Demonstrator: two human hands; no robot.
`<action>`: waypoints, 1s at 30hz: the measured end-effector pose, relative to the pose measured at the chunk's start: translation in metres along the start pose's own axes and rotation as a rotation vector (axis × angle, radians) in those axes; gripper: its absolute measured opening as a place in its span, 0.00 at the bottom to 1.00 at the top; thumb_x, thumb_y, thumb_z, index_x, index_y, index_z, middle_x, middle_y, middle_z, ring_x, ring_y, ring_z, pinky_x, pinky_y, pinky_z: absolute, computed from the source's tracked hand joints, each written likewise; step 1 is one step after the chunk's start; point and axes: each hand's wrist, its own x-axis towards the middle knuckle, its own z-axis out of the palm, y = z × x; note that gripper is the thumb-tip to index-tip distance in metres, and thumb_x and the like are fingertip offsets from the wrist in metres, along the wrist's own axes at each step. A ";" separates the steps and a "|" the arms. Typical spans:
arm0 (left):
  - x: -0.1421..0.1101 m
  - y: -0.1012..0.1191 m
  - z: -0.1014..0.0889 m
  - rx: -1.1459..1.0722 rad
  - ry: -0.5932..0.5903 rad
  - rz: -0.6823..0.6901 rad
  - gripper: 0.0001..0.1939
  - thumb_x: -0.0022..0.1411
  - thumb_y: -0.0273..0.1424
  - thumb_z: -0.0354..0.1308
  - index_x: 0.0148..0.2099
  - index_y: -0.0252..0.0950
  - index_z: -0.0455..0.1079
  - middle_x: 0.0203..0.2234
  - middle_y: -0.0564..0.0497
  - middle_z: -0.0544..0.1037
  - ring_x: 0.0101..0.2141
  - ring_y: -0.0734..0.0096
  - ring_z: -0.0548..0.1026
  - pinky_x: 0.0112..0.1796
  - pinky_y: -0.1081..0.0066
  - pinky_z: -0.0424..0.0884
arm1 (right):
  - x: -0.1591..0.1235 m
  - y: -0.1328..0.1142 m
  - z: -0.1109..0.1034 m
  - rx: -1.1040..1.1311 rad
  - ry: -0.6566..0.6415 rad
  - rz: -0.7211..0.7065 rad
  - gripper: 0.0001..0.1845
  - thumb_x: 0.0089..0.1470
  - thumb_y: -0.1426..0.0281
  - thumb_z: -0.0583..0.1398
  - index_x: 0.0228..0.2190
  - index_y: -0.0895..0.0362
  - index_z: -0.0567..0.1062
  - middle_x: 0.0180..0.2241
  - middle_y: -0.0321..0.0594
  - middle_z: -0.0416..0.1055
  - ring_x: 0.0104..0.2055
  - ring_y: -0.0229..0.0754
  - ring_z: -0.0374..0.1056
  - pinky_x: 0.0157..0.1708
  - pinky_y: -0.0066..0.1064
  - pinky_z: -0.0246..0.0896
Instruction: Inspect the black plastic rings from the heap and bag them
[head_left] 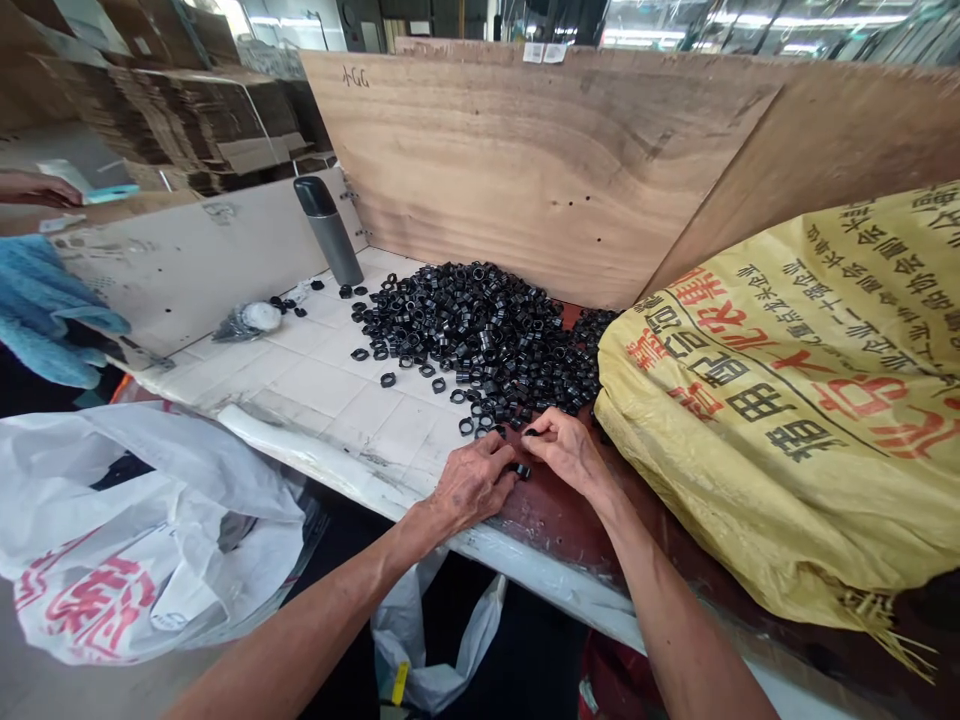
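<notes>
A heap of small black plastic rings (480, 330) covers the middle of the table, with several loose ones around its near edge. My left hand (474, 482) is at the near side of the heap, fingers curled and closed on a black ring (519, 470) that pokes out beside the fingertips. Close on its right, my right hand (564, 448) pinches a small black ring (531, 433) between thumb and forefinger. The two hands are almost touching, low over the dark red part of the tabletop (551, 510).
A yellow woven sack (787, 400) with printed characters bulges at the right. A grey bottle (330, 232) and a clear plastic bag (251, 320) stand left of the heap. Wooden boards (540, 160) wall the back. A white bag (150, 520) hangs at the left; another person's hand (39, 188) shows beyond.
</notes>
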 end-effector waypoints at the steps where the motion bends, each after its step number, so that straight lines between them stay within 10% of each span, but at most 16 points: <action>1: 0.000 0.000 -0.001 -0.036 0.015 -0.015 0.06 0.63 0.27 0.53 0.41 0.39 0.70 0.37 0.49 0.76 0.37 0.66 0.76 0.37 0.69 0.71 | 0.000 0.000 -0.003 0.060 -0.047 0.037 0.06 0.49 0.67 0.64 0.28 0.55 0.73 0.26 0.34 0.73 0.28 0.40 0.68 0.29 0.29 0.63; 7: -0.001 -0.005 -0.004 -0.463 0.126 -0.228 0.09 0.62 0.25 0.53 0.43 0.38 0.72 0.30 0.52 0.79 0.30 0.69 0.76 0.34 0.70 0.71 | -0.007 -0.012 -0.002 0.293 -0.285 0.063 0.08 0.50 0.67 0.65 0.33 0.56 0.73 0.21 0.28 0.68 0.23 0.35 0.65 0.27 0.26 0.61; 13: 0.000 -0.009 -0.009 -1.194 0.085 -0.472 0.12 0.59 0.31 0.59 0.45 0.34 0.75 0.27 0.50 0.81 0.30 0.67 0.80 0.38 0.67 0.76 | -0.007 -0.015 0.013 0.227 -0.109 -0.090 0.08 0.50 0.70 0.64 0.35 0.56 0.74 0.30 0.35 0.75 0.30 0.39 0.71 0.31 0.29 0.65; 30: 0.002 -0.004 -0.025 -1.466 0.062 -0.539 0.17 0.49 0.32 0.74 0.41 0.32 0.77 0.34 0.49 0.83 0.34 0.72 0.79 0.40 0.74 0.72 | -0.010 -0.020 0.017 0.012 0.087 -0.485 0.16 0.55 0.79 0.59 0.42 0.53 0.78 0.39 0.41 0.76 0.43 0.44 0.72 0.45 0.36 0.68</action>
